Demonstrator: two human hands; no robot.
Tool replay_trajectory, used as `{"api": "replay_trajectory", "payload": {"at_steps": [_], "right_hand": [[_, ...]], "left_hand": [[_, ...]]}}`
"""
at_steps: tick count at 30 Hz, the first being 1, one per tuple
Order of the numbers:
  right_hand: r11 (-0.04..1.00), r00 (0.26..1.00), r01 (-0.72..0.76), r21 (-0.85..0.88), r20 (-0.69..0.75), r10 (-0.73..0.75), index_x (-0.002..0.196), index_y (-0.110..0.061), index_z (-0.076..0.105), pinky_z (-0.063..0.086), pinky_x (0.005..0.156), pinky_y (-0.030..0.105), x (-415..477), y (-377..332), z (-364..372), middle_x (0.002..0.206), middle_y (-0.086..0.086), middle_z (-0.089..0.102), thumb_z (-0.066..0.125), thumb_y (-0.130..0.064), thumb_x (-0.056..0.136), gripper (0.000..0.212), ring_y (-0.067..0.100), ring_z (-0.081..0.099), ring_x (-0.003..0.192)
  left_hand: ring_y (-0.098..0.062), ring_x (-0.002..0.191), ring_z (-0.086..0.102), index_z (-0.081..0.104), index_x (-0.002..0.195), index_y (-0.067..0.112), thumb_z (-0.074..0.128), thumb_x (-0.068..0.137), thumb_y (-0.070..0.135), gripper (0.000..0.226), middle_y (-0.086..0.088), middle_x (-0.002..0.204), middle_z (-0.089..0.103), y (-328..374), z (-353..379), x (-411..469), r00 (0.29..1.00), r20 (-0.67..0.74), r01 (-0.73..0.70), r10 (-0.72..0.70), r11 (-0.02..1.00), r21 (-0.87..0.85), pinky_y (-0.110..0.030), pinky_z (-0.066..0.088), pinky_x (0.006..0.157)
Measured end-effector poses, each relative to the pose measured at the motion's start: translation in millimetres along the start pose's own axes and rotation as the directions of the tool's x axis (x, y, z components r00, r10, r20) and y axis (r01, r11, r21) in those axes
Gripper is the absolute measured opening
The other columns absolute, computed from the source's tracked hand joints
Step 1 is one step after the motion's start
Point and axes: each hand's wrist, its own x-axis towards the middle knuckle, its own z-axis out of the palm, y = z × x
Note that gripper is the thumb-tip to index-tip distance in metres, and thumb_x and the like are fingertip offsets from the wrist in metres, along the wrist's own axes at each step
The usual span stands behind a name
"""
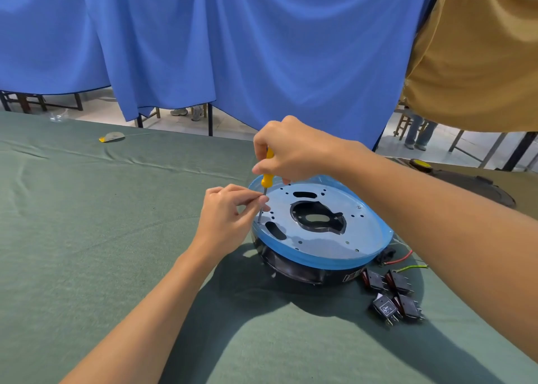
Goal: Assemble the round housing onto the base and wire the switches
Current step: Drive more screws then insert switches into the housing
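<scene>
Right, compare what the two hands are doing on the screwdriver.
The right hand grips the yellow handle at the top; the left hand pinches the metal shaft lower down. The right hand is over the round housing; the left hand sits beside its rim. Both hold one screwdriver.

Bare tablecloth [87, 223] is left open to the housing's [291, 270] left. Near-right side is crowded by switches [385, 308] and wires [400, 258]; left rim is taken by left hand [230, 217], right hand [291, 150], screwdriver [267, 177].

head view — our right hand [289, 150] grips the yellow-handled screwdriver [267, 178] nearly upright, tip at a hole near the left edge of the blue-rimmed plate [320, 239]; our left hand [228, 216] pinches its shaft. four black switches [385, 308] lie on the green cloth [116, 238] beside the black housing [300, 273].
</scene>
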Motion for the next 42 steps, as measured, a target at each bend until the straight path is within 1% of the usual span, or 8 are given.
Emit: {"api": "replay_trajectory", "payload": {"at_steps": [4, 11, 16, 20, 26, 31, 34, 42], "right_hand": [[0.997, 0.998, -0.059, -0.045, 0.003, 0.059, 0.063, -0.01, 0.049, 0.042, 0.052, 0.032, 8.1, -1.5, 8.0, 0.06, 0.009, 0.05, 0.053, -0.038, 0.095, 0.043, 0.026, 0.06, 0.058], [0.998, 0.996, 0.062, -0.007, 0.067, -0.061, 0.086, -0.025, 0.059, 0.047, 0.065, 0.03, 0.7, -1.8, -3.3, 0.084, -0.01, 0.055, 0.068, -0.033, 0.086, 0.012, 0.003, 0.053, 0.074], [0.994, 0.999, -0.011, -0.108, -0.039, 0.007, 0.076, -0.013, 0.052, 0.044, 0.058, 0.034, 4.5, -2.3, 11.3, 0.081, 0.009, 0.053, 0.051, -0.036, 0.098, 0.032, 0.029, 0.062, 0.073], [0.994, 0.991, 0.031, -0.106, 0.131, -0.017, 0.106, -0.013, 0.06, 0.049, 0.074, 0.036, -0.2, -2.8, 1.7, 0.099, 0.002, 0.06, 0.059, -0.038, 0.092, 0.029, 0.022, 0.057, 0.091], [0.999, 0.999, -0.037, -0.005, -0.002, 0.037, 0.071, -0.023, 0.047, 0.036, 0.053, 0.029, 3.1, 0.7, 8.3, 0.074, -0.002, 0.047, 0.065, -0.04, 0.087, 0.029, 0.017, 0.056, 0.076], [0.996, 0.995, -0.084, 0.0, 0.05, 0.084, 0.081, -0.012, 0.057, 0.053, 0.06, 0.032, 4.2, 3.8, 6.8, 0.068, 0.003, 0.065, 0.062, -0.045, 0.087, 0.034, 0.019, 0.067, 0.063], [1.0, 0.998, 0.015, -0.018, 0.062, -0.014, 0.094, -0.018, 0.062, 0.047, 0.067, 0.028, 0.3, 2.6, 0.5, 0.086, -0.011, 0.056, 0.071, -0.037, 0.083, 0.023, 0.011, 0.054, 0.084], [0.999, 0.999, -0.053, -0.003, -0.008, 0.053, 0.07, -0.008, 0.049, 0.059, 0.06, 0.038, 1.4, -1.0, 10.6, 0.06, 0.01, 0.061, 0.052, -0.035, 0.097, 0.039, 0.018, 0.066, 0.044]], "left_hand": [[-0.016, 0.079, 0.067, 0.08, 0.082, 0.013, 0.079, 0.08, 0.023, 0.01, 0.011, 0.076, 0.07, 0.8, 2.7, 0.4, 0.998, -0.051, 0.03, -0.031, 0.999, -0.011, -0.056, 0.046, 0.088], [-0.016, 0.088, 0.067, 0.08, 0.079, 0.012, 0.072, 0.088, 0.013, 0.012, 0.017, 0.079, 0.069, 1.1, 2.3, 1.7, 1.0, 0.024, -0.007, 0.008, 1.0, -0.018, -0.054, 0.045, 0.091], [-0.015, 0.081, 0.069, 0.079, 0.086, 0.011, 0.075, 0.085, 0.017, 0.008, 0.008, 0.078, 0.073, 0.1, 5.0, -0.8, 1.0, -0.013, 0.027, -0.027, 0.999, -0.029, -0.054, 0.048, 0.089], [-0.005, 0.078, 0.065, 0.079, 0.084, 0.009, 0.072, 0.087, 0.012, 0.009, 0.013, 0.076, 0.072, 0.5, 2.7, 1.5, 1.0, -0.001, 0.026, -0.026, 1.0, -0.014, -0.051, 0.047, 0.09], [0.0, 0.083, 0.067, 0.079, 0.093, 0.01, 0.067, 0.092, 0.016, 0.014, 0.011, 0.082, 0.073, 0.9, 2.2, -0.5, 0.998, 0.052, 0.031, -0.028, 0.997, -0.065, -0.035, 0.055, 0.08], [-0.005, 0.069, 0.069, 0.079, 0.083, 0.008, 0.076, 0.083, 0.015, 0.007, 0.001, 0.075, 0.076, -0.2, 4.6, -0.6, 1.0, -0.019, 0.017, -0.018, 0.999, -0.028, -0.041, 0.055, 0.08], [-0.01, 0.074, 0.068, 0.08, 0.082, 0.011, 0.071, 0.088, 0.011, 0.011, 0.004, 0.079, 0.076, -0.3, 4.1, 0.3, 1.0, 0.006, 0.002, -0.002, 1.0, 0.001, -0.054, 0.048, 0.086], [-0.013, 0.077, 0.07, 0.079, 0.087, 0.011, 0.075, 0.085, 0.017, 0.007, 0.014, 0.078, 0.07, 1.2, 6.5, -3.1, 0.999, -0.013, 0.04, -0.04, 0.999, -0.036, -0.057, 0.049, 0.085]]}}
